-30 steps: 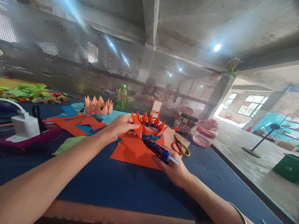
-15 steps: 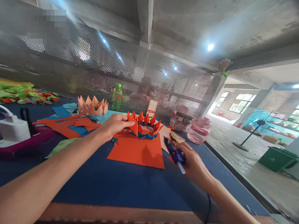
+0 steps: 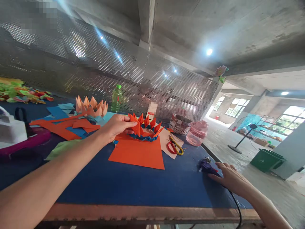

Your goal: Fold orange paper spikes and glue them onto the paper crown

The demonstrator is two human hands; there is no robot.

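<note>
My left hand (image 3: 118,128) pinches an orange folded paper point at the left of an orange and blue paper crown (image 3: 145,138). The crown, a ring of folded points, stands at the far edge of an orange paper sheet (image 3: 138,154). At the table's right side, a dark blue glue gun (image 3: 207,166) lies with its black cord trailing toward the front edge. My right hand (image 3: 232,179) is right beside the glue gun, thumb and fingers apart. Scissors (image 3: 175,147) with red and yellow handles rest on a pale paper sheet (image 3: 166,144) between the crown and the gun.
A peach paper crown (image 3: 91,108), orange paper scraps (image 3: 64,128) and a green bottle (image 3: 116,98) stand or lie at the back left. A white adapter (image 3: 11,128) is far left. A woven basket (image 3: 179,124) and pink-tinted container (image 3: 197,133) stand back right.
My right hand has moved right with the glue gun, set it on the table and loosened its fingers. The scissors now show fully. My left hand keeps its pinch on the crown.
</note>
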